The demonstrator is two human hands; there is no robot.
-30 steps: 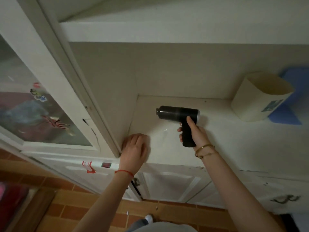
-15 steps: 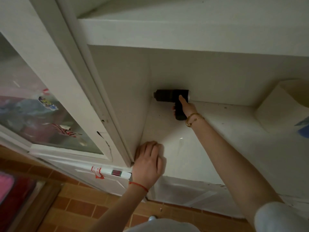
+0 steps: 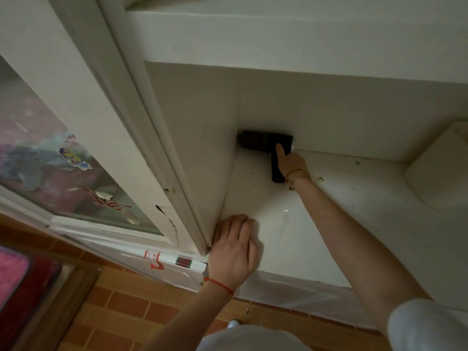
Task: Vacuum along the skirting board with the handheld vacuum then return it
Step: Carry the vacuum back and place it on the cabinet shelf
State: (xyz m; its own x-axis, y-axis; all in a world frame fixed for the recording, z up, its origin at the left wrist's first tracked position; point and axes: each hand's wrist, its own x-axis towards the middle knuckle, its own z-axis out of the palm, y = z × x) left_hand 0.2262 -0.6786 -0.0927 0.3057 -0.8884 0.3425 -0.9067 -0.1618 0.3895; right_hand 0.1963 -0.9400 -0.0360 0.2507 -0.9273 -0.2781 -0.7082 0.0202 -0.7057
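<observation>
Now at the far left corner of the white shelf (image 3: 354, 224), w/ one black handheld vacuum (image 3: 266, 143) lying along the back wall, nozzle end touching or nearly touching the side panel on the left. Right hand (image 3: 291, 164) wrapped round the vacuum's handle, index finger stretched up along the body, rest of the fingers curled behind the grip. Left hand (image 3: 234, 249) resting on the near left edge of shelf beside the cabinet frame (image 3: 157, 148), fingers loosely bent, nothing held; looks like bracing only. Judging progress: either mid-pass along the back edge or setting the tool down in its spot, can't tell which from this alone; no skirting board as such in view, just the shelf/wall join. Still dirt specks on shelf (image 3: 320, 178) to the right, so if this edge is the target, most of the run is left; after that, return of the vac. Count: 1 vacuum, 2 hands, 1 pale box-like thing (image 3: 435, 173) far right, 1 glass door (image 3: 63, 160) w/ several stickers, approx 3, near left.
</observation>
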